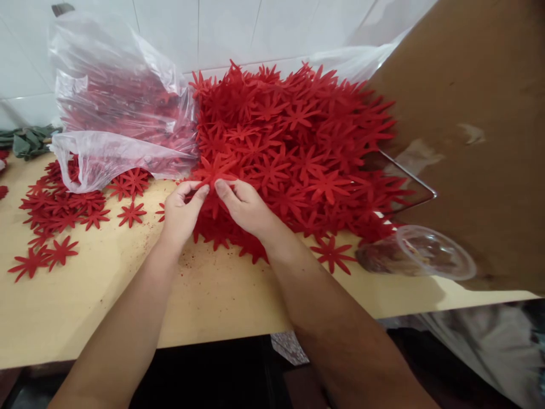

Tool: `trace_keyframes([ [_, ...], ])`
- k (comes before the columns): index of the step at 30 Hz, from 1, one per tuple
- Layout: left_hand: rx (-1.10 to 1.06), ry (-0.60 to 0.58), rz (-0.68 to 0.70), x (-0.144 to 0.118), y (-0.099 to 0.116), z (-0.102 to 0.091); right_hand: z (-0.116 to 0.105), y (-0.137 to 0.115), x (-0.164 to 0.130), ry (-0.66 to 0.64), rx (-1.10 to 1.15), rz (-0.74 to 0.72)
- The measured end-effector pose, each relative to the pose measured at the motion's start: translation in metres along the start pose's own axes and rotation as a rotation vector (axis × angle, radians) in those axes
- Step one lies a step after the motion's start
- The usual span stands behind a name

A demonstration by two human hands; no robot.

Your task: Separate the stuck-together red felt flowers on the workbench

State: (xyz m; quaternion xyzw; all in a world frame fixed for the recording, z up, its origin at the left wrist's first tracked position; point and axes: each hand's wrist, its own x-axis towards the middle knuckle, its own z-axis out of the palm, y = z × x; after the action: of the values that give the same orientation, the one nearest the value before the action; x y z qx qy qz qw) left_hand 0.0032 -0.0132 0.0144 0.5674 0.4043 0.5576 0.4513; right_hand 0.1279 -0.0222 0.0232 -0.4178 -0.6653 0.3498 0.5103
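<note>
Separating stage: my left hand (181, 207) and right hand (242, 204) both pinch one flat red star-shaped felt flower cutout (215, 169), fingertips closed on its petals, at the near edge of the big heap of red cutouts (298, 147). Next, I judge, it needs peeling free of its neighbours. Clear plastic bag (114, 108) at ten o'clock; loose cutouts (59, 216) at nine on the pale wooden table (213, 295).
</note>
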Motion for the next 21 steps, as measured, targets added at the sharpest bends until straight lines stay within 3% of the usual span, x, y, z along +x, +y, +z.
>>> trace_keyframes([
  [5, -0.072, 0.185, -0.057, 0.011, -0.01, -0.014, -0.004, -0.002, -0.001, -0.07, -0.055, 0.058],
  [8, -0.03, 0.107, -0.056, 0.011, -0.01, -0.014, -0.007, -0.002, 0.0, -0.067, 0.005, 0.065],
  [11, 0.147, -0.011, 0.023, 0.006, -0.01, -0.009, -0.009, -0.001, 0.002, -0.024, 0.039, 0.059],
  [14, 0.309, -0.005, 0.098, 0.004, -0.011, -0.008, -0.013, 0.001, 0.004, 0.086, -0.004, 0.065],
  [18, 0.231, 0.088, 0.048, 0.005, -0.006, -0.011, -0.016, 0.002, 0.004, 0.198, -0.084, 0.076],
  [21, 0.117, 0.013, 0.017, 0.001, 0.003, -0.007, -0.012, 0.002, 0.003, 0.222, -0.107, 0.094],
])
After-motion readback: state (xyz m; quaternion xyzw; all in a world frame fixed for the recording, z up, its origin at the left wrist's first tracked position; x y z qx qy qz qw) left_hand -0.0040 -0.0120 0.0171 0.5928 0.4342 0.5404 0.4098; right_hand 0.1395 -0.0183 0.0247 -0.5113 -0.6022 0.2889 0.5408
